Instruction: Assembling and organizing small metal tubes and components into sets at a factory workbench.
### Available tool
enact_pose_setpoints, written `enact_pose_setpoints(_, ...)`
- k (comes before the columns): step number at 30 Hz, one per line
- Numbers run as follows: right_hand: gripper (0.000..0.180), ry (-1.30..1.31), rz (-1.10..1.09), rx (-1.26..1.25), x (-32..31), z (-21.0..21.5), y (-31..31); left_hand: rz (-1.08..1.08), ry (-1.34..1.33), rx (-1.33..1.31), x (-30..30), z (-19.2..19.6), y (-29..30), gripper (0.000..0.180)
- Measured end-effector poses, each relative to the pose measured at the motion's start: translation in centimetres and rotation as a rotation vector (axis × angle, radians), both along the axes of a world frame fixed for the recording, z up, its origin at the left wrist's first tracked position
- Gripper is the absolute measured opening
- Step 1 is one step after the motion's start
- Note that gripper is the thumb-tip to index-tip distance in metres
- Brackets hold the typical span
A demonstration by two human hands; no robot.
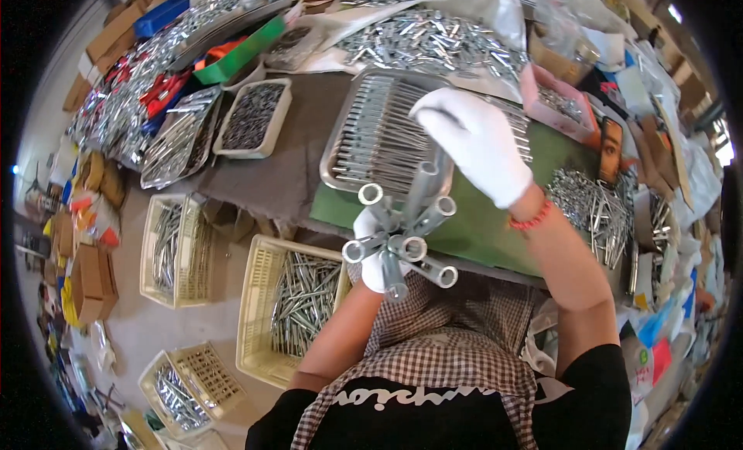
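Note:
My left hand point(371, 253), in a white glove, is wrapped around a bunch of shiny metal tubes point(414, 249). Their round open ends fan out toward me above the near edge of the bench. My right hand point(476, 144), also gloved in white, hovers over the right side of a metal tray point(328, 157). Its fingers are bent together, and I cannot make out what is between them. Thin metal rods point(387, 129) lie in neat rows inside the tray, partly covered by that hand. A red beaded bracelet circles my right wrist.
Loose metal parts point(433, 44) are heaped behind the tray. A tub of dark screws point(254, 113) stands left, a pink bin point(559, 102) right. Small hardware point(592, 210) and a phone point(611, 150) lie at right. Cream crates point(255, 318) of metal rods stand on the floor.

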State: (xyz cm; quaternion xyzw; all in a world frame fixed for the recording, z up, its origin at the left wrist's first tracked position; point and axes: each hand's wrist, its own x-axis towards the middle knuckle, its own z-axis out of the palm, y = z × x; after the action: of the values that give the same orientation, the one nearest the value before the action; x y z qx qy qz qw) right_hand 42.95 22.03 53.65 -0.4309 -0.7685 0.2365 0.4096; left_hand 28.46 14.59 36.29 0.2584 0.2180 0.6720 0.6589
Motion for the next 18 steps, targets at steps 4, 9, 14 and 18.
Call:
enact_pose_setpoints(4, 0.018, -0.345, 0.070, 0.194, -2.1, -6.2, 5.7, -0.258, -0.427, -0.291, 0.1, 3.8, 0.4, 0.020)
enact_pose_setpoints(9, 0.015, -0.587, -0.008, 0.184, -4.7, -7.4, 7.0, -0.002, -0.113, -0.244, 0.4, 3.3, -0.2, 0.026)
enact_pose_setpoints(14, 0.013, -0.583, -0.083, 0.147, -5.6, -6.7, 6.7, -0.193, -0.481, -0.214, -0.2, 2.9, -0.3, 0.035)
enact_pose_setpoints(18, 0.017, -0.568, -0.021, 0.092, -4.7, -6.5, 7.5, 0.254, 0.770, 0.069, 0.8, 2.0, 0.0, 0.040)
